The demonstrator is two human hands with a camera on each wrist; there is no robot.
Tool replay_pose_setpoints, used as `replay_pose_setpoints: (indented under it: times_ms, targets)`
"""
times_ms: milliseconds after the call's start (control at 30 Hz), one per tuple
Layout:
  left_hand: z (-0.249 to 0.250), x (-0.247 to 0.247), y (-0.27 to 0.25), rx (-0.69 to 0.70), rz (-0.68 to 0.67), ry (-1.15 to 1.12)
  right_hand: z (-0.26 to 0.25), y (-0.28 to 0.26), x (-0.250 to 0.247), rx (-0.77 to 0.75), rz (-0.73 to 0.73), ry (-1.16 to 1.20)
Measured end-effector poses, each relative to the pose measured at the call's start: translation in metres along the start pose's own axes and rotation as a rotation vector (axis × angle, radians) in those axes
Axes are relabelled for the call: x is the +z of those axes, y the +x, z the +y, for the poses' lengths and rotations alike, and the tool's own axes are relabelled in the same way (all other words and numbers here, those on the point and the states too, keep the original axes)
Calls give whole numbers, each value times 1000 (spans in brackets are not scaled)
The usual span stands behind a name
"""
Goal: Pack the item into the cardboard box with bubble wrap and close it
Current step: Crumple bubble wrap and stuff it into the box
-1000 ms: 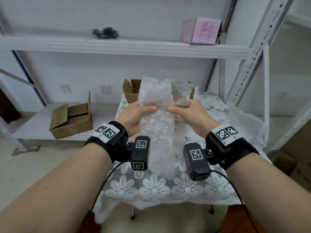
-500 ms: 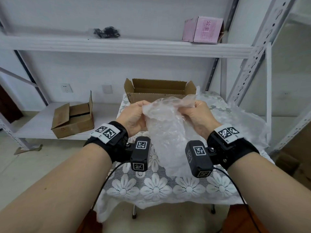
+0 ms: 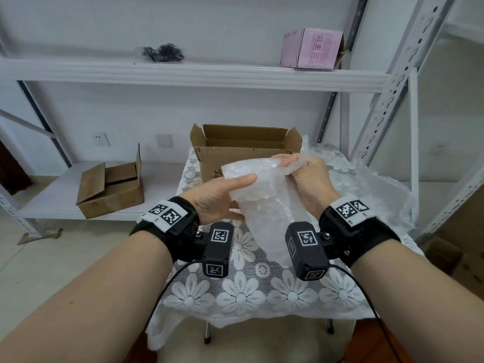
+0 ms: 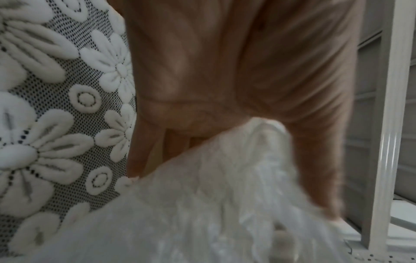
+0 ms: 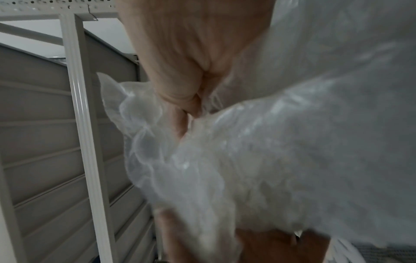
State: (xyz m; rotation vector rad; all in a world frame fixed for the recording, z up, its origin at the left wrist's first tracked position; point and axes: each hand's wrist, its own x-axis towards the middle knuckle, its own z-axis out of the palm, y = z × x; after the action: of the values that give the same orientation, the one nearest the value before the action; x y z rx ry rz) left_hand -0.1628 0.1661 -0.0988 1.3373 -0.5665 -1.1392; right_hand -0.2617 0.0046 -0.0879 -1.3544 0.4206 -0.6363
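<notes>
I hold a bundle of clear bubble wrap (image 3: 264, 203) above the small table, in front of the open cardboard box (image 3: 243, 150). My left hand (image 3: 222, 197) grips its left side, thumb on top and fingers underneath. My right hand (image 3: 303, 174) pinches the folded top edge of the wrap. Both wrist views are blurred: the bubble wrap (image 4: 213, 204) fills the lower left wrist view under my palm, and in the right wrist view my fingers pinch a fold of the bubble wrap (image 5: 270, 160). Whatever is inside the wrap is hidden.
The table has a white flower-lace cloth (image 3: 262, 292). More loose bubble wrap (image 3: 372, 189) lies at its right. A second cardboard box (image 3: 110, 187) sits on the low shelf at left. A pink box (image 3: 311, 48) and a black bag (image 3: 162, 52) sit on the upper shelf (image 3: 199, 74).
The wrap stood tall and upright a second ago. Both hands have folded its top down and lowered it, so the open box behind now shows.
</notes>
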Motion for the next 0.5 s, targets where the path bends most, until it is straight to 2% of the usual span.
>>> replay_pose_setpoints:
  times_ms: [133, 267, 367, 433, 500]
  targets:
    - [0, 3, 1, 17, 162, -2, 2, -1, -2, -18, -18, -61]
    - [0, -4, 4, 22, 364, -75, 6, 4, -7, 27, 46, 19]
    - [-2, -8, 5, 63, 381, -100, -4, -1, -5, 27, 28, 100]
    - [-3, -8, 5, 82, 383, -80, -11, -4, -2, -78, 28, -86]
    - [-2, -7, 7, 139, 401, -20, -14, -5, 2, -252, -69, -471]
